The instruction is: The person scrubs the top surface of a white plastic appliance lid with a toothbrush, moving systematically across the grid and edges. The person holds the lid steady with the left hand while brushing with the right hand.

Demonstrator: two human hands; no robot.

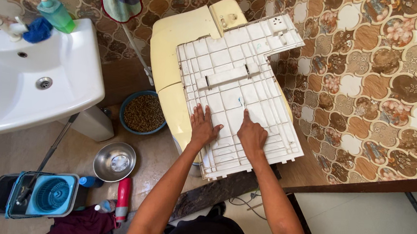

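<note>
2 hands, left hand [203,126] and right hand [252,134], flat on 1 white ribbed panel [235,75].

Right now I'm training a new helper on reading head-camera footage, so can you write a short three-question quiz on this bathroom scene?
1. True or false: both hands rest on the white ribbed panel.
2. Which thing lies on the floor nearest the bowl of brown pellets?
A. steel bowl
B. mop bucket
C. red bottle
3. Fill in: the green soap bottle stands on the ____.

Key:
1. True. The left hand lies flat and open on the panel; the right hand presses on it with one finger stretched out.
2. A, the steel bowl; the mop bucket and red bottle lie farther off.
3. Sink.
</note>
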